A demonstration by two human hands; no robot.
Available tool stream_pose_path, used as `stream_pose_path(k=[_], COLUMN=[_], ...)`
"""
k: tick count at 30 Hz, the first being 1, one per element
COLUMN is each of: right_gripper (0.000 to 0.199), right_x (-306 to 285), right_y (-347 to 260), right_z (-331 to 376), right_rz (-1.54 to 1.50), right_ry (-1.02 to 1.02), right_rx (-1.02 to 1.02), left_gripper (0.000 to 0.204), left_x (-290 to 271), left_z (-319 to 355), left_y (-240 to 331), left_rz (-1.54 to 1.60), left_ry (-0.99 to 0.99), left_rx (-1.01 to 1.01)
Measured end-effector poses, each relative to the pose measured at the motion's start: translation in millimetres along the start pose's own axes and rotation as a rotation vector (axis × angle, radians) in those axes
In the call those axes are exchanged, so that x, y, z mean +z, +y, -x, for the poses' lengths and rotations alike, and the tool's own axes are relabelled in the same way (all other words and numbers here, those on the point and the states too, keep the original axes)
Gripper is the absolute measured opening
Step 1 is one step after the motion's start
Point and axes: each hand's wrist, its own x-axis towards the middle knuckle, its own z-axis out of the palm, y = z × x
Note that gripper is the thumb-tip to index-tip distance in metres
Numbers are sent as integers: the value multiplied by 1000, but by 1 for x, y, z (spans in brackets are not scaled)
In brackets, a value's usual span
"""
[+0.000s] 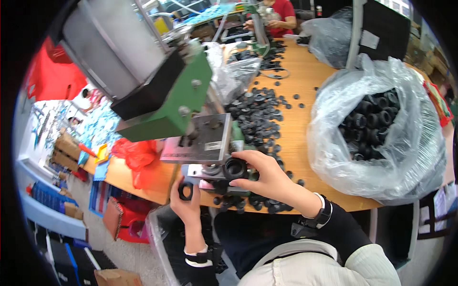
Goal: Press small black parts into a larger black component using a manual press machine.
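Observation:
My right hand [262, 174] grips a round black plastic ring-shaped part [234, 168] between thumb and fingers. It holds the part at the front of a press, just under its metal block [198, 143] and beside the metal fixture [202, 170]. Lower and to the left, my left hand [185, 204] pinches a second black ring [185, 191] with a hole through it, near the table's front edge. The press has a green head [167, 105] and a grey cylinder [114, 47] above it.
Small black discs [257, 112] lie heaped on the wooden table [298, 136] behind the press. To the right stands a clear plastic bag [329, 162] of black round parts [369, 121]. A red bag [138, 157] lies left. A person in red [282, 16] sits at the far end.

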Motion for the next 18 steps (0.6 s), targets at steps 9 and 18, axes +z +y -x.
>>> stream_pose_path(k=[9, 18], right_gripper=[45, 34], right_x=[50, 63], right_y=[4, 15], right_z=[-14, -39], right_rz=[74, 61], right_ry=[78, 14], right_rx=[57, 63], left_gripper=[38, 33], left_x=[-107, -53], left_z=[112, 77], left_y=[-150, -152], left_rz=[-343, -155], left_ry=[116, 35], left_rx=[-549, -276])
